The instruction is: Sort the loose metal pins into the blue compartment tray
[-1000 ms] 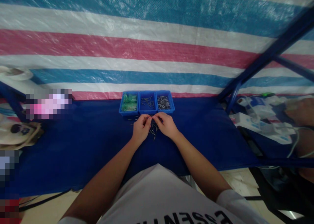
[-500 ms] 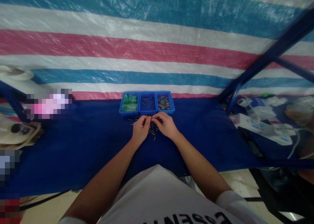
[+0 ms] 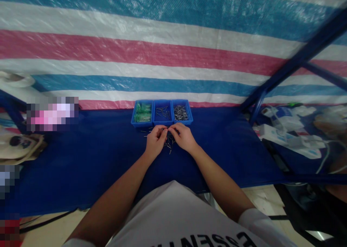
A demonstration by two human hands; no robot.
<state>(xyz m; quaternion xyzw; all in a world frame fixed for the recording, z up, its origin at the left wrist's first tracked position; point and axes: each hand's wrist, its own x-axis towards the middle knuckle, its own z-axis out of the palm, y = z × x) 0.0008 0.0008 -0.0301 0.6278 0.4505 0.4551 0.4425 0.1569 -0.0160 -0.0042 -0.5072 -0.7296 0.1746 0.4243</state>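
My left hand and my right hand meet fingertip to fingertip over the blue table, just in front of the bins. Both are closed in a pinch; whatever sits between the fingertips is too small to make out. Beneath and between them lie several thin metal pins, and a few more are scattered left of my left hand. Three blue bins stand side by side behind the hands. Green plastic packets fill the left bin, some metal pins lie in the middle bin, and many fill the right bin.
The blue tabletop reaches to a striped plastic sheet at the back. A blue metal frame slants on the right, with white boxes and bags beyond it. A beige container stands at the left.
My fingertips have shifted slightly and stay together in a pinch. The bins and the loose pins look the same; the whole view has moved a little.
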